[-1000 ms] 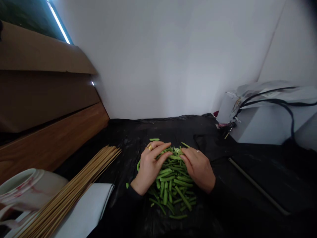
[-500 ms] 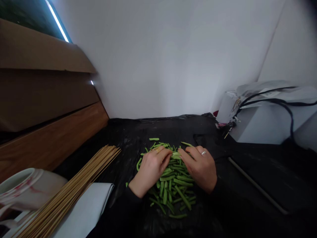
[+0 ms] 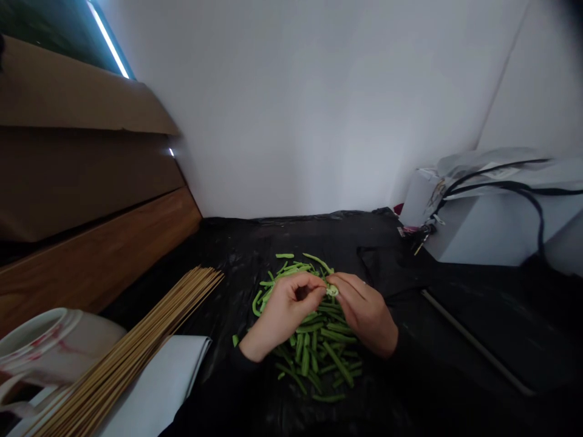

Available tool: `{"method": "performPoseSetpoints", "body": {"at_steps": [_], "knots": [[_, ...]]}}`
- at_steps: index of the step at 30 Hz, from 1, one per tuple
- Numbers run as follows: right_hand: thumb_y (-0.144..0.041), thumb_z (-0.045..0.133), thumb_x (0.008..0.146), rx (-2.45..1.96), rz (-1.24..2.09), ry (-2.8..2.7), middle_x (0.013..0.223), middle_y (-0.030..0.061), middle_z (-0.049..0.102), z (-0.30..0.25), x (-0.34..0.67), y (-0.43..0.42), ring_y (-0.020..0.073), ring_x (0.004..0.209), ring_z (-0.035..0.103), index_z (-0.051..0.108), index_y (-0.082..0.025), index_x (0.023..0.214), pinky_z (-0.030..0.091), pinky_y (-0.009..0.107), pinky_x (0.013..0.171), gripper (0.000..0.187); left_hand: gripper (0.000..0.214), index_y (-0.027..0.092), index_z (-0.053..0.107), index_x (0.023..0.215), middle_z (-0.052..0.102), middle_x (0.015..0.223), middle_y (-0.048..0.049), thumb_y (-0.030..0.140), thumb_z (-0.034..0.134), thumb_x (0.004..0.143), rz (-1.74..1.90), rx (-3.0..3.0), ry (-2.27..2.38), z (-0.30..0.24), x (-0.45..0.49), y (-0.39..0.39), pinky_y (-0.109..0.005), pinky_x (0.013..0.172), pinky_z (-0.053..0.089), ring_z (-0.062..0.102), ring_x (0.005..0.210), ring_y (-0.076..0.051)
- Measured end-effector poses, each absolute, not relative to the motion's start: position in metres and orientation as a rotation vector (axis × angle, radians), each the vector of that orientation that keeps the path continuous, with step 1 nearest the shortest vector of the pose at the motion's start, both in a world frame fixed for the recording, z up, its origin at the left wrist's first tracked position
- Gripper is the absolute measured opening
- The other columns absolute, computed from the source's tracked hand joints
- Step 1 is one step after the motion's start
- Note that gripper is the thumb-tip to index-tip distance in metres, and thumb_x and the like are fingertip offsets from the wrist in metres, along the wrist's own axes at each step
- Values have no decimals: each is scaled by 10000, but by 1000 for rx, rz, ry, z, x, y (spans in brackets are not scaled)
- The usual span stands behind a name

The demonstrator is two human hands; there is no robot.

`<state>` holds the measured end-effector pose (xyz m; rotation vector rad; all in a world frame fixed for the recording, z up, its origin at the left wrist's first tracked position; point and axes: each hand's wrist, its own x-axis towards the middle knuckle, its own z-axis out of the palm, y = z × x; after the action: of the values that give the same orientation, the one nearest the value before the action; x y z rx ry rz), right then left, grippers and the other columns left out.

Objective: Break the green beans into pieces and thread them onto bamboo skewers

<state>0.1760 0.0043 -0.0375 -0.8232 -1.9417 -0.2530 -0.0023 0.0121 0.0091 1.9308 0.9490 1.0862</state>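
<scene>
A pile of cut green beans (image 3: pixel 314 349) lies on black plastic sheeting (image 3: pixel 237 255). Above the pile's far end my left hand (image 3: pixel 282 312) and my right hand (image 3: pixel 364 309) meet fingertip to fingertip. Together they pinch a small pale green bean piece (image 3: pixel 332 291). The fingers of both hands are curled and closed round it. A long bean (image 3: pixel 317 261) sticks up just behind the fingertips. My right hand wears a ring.
A bundle of bamboo skewers (image 3: pixel 136 349) lies at the left over white paper (image 3: pixel 159 388). A white bowl with red pattern (image 3: pixel 40 346) stands at the lower left. A wooden panel (image 3: pixel 95 255) borders the left. A white box with black cables (image 3: pixel 492 206) stands at the right.
Both hands have lifted off the pile, where they lay flat, and have closed their fingertips together on one small bean piece. Beans at the far end now show.
</scene>
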Motion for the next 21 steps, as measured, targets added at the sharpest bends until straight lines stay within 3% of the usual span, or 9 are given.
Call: {"method": "performPoseSetpoints", "body": {"at_steps": [4,9,14,17,21], "knots": [[-91,432,937,-783,-175,-1919,1087,122,670,-36,174,3,199,1036,642,568,-166,1223,547,345,908,325,129,173,682,781,635,704,-14,137,575,845,1189,2242,1115,6,-4,15,-256,642,424,564,659,-143],[-122,432,949,-891,-54,-1805,1061,106,659,-34,179,6,203,1039,627,590,-181,1118,520,360,922,238,143,166,681,780,633,699,-19,164,561,856,1288,2216,1279,5,-9,20,-246,613,411,565,644,-143],[-193,420,970,-1036,71,-1644,929,59,685,-31,185,11,154,755,679,576,-191,1082,550,296,741,192,127,160,676,787,622,702,-11,180,565,846,1367,2125,1414,3,-19,31,-240,603,404,545,626,-131],[-235,423,978,-1091,159,-1530,978,54,688,-31,188,14,123,642,673,556,-197,1052,552,275,667,158,127,161,666,747,599,719,-9,209,585,832,1463,2008,1410,2,-25,37,-231,597,413,537,635,-124],[-252,443,973,-1087,84,-1473,1048,78,688,-31,192,19,165,763,706,552,-201,1097,561,324,744,173,224,152,567,601,643,846,-47,255,621,792,1504,1776,1279,5,-25,37,-216,541,423,551,606,-101]]}}
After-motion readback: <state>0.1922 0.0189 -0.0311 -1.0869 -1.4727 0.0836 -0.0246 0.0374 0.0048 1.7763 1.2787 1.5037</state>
